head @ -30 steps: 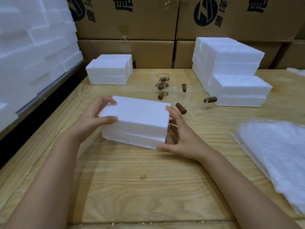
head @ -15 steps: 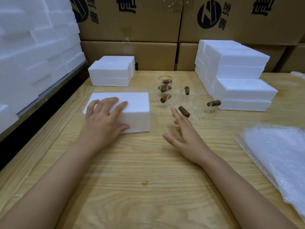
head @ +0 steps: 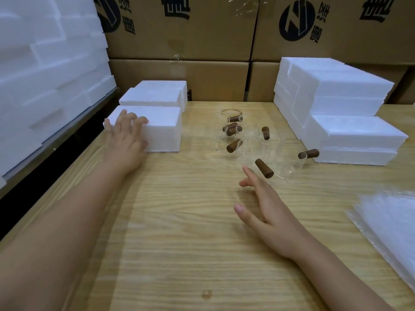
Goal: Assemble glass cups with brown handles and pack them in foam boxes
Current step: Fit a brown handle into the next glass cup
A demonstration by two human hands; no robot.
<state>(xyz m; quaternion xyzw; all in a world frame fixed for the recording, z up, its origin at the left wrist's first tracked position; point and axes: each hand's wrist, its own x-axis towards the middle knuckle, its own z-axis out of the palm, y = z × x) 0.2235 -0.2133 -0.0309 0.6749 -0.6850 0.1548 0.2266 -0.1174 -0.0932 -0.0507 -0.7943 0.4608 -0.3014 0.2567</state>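
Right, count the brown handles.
7 handles, probably: one rearmost, two overlapping before it, one nearer, one to their right, one beside the foam stack, one by the right hand. Others may be hidden.

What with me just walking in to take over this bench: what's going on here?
A person is packing glass cups at a wooden table. The left hand rests on a foam box at the table's far left, with other foam boxes behind it. The right hand is open, fingers stretched toward the nearest brown handle, not touching it. Several clear cups with brown handles sit loose mid-table, and stacked foam boxes stand on the right.
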